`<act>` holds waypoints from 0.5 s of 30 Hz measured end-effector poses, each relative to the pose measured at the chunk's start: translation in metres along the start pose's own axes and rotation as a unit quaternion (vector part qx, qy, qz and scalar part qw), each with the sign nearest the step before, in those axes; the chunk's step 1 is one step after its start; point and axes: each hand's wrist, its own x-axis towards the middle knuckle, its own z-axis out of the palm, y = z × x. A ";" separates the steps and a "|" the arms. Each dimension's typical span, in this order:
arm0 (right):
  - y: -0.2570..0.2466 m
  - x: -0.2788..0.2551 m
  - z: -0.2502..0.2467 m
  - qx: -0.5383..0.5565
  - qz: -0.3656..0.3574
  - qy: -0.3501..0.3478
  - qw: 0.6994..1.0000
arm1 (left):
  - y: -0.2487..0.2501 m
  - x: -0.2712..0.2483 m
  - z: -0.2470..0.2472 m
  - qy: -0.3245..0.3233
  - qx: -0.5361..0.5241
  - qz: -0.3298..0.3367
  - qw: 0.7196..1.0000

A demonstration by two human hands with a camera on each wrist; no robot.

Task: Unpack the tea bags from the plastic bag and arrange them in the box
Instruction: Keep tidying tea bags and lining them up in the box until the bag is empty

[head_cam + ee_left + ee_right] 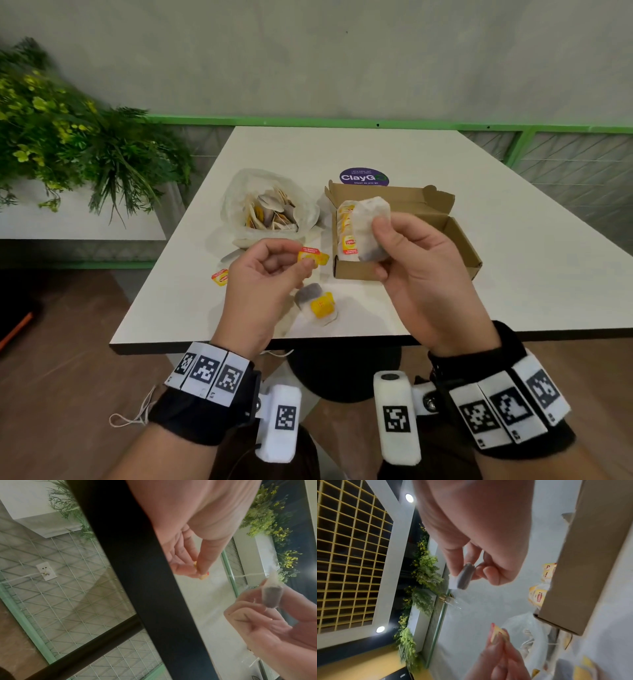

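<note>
The right hand [407, 260] pinches a tea bag [371, 229] above the box [459, 240], the left hand [263, 277] pinches its yellow tag [310, 256] — likely tidying the string before packing — more wait in the plastic bag [270, 209].

one plastic bag [239, 192], one box [455, 240], two hands, perhaps two loose tea bags [317, 301] on one table [513, 257].

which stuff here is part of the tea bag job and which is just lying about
Part of the job:
- tea bag held by right hand
- yellow tag pinched by left hand
- plastic bag
- cardboard box
- loose tea bag on the table

Just lying about:
- purple sticker
- plants
</note>
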 end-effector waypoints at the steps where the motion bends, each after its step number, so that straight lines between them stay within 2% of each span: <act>1: 0.001 0.002 0.002 -0.010 -0.016 0.018 1.000 | 0.001 -0.001 0.000 -0.010 -0.004 0.001 1.000; 6: 0.006 0.011 0.002 -0.081 -0.067 0.076 0.992 | 0.002 -0.007 0.001 -0.064 -0.006 0.005 0.998; 15: 0.011 0.016 0.006 -0.158 -0.037 0.056 0.985 | 0.004 -0.011 -0.001 -0.108 0.034 0.032 0.993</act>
